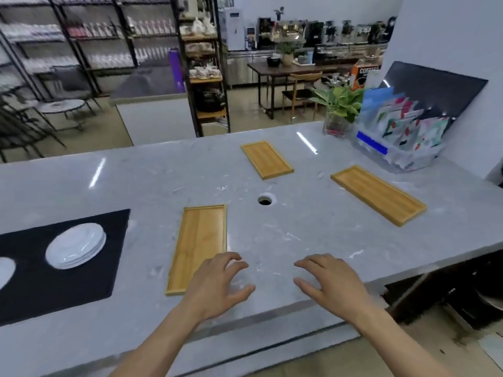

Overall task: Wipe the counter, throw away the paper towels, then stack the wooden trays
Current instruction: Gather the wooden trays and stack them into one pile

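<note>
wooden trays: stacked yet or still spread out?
Spread out. Three rectangular wooden trays lie apart, flat on the grey stone counter: near, far, right. None touch. All empty.

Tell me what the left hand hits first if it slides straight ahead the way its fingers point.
The left hand points forward and slightly right over bare counter. Beyond it, probably the round hole, then the far wooden tray. The near wooden tray stays beside it on its left. Depth is uncertain.
</note>
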`<state>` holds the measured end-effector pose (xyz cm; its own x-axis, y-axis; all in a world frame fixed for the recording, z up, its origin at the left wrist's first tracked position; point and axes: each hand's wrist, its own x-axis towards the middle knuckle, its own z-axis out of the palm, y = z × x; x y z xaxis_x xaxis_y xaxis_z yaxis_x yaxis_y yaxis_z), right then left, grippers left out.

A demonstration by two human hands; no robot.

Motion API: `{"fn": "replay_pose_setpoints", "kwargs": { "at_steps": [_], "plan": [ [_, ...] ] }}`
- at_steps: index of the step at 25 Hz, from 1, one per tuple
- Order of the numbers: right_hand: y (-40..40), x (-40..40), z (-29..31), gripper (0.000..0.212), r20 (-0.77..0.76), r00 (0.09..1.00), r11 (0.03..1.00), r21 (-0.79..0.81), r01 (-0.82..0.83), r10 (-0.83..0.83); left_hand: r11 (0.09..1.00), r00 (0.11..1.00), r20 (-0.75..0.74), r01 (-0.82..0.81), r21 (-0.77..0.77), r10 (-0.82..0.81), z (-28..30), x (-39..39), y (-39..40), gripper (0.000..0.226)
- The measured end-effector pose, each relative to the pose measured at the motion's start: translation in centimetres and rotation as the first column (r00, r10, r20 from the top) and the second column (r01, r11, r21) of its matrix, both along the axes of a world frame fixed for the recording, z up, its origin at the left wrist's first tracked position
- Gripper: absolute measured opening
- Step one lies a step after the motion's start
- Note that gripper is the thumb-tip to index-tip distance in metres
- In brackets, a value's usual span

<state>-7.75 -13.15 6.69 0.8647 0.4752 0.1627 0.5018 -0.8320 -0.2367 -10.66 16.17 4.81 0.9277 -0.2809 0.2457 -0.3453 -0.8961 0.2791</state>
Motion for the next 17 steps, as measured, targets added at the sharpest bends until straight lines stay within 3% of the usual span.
{"fn": "replay_pose_setpoints", "kwargs": {
  "at_steps": [9, 17],
  "plan": [
    [4.9, 7.6, -3.2, 0.054, -0.068, 0.926, 0.928, 0.044, -0.369, 0.372, 0.935, 0.936, -0.021, -0.351, -0.038, 0.351, -3.0, -3.0, 3.4, 0.054],
    [11.3, 8.1, -5.3, 0.059, -0.127, 0.83, 0.839, 0.05, -0.542, 0.543, 0.89, 0.888, -0.064, -0.455, 0.018, 0.455, -3.8, -4.0, 5.0, 0.056]
  ]
}}
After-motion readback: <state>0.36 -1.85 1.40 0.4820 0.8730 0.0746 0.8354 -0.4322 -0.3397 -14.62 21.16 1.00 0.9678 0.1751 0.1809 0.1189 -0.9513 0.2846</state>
